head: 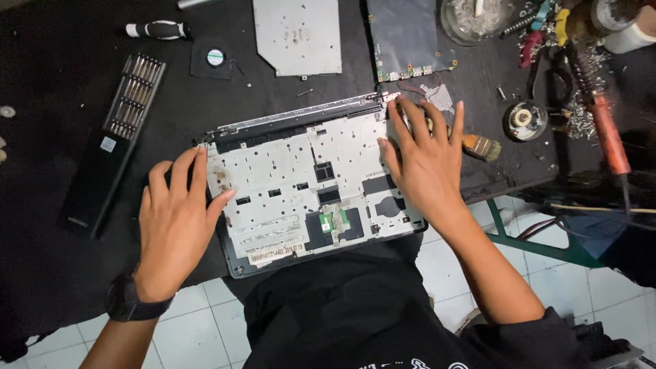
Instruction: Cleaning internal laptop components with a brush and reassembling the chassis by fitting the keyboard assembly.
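An opened laptop shell, metal backing plate up, is laid at the near edge of the black worktop, overhanging it slightly. Its left side is pressed by the left hand, fingers spread flat; its right rear corner is covered by the right hand, likewise flat and gripping nothing. A paintbrush is partly hidden behind the right hand. A screwdriver bit case lies to the left, a circuit board and a metal plate are cut off at the far edge.

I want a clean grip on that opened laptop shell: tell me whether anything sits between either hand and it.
Nothing visible does. The left hand and right hand both lie flat on the grey opened laptop shell.
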